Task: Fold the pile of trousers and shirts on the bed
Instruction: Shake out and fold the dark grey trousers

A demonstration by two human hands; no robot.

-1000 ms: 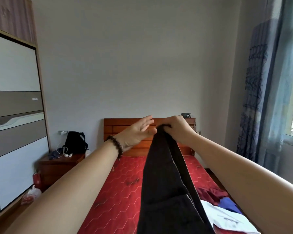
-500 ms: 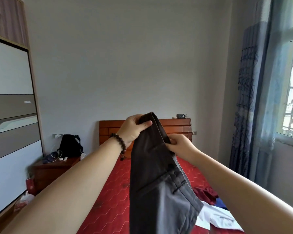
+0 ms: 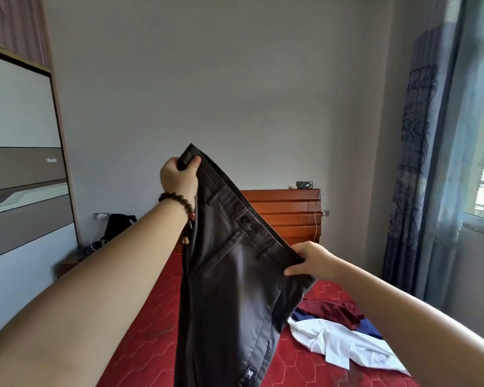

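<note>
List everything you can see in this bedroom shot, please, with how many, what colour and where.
trousers: one, dark grey, held up over the bed
bed: one, red cover, wooden headboard, centre
white shirt: one, on the bed, right
maroon garment: one, behind the shirt
blue garment: one, beside it
black bag: one, on the left nightstand
wardrobe: one, grey and white, left wall
curtain: one, blue, by the right window
left hand: grips the waistband's upper end; beaded bracelet on the wrist
right hand: pinches the waistband's lower end

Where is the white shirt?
In the head view the white shirt lies on the bed, lower right, beside the red clothes and under the right arm.
</note>
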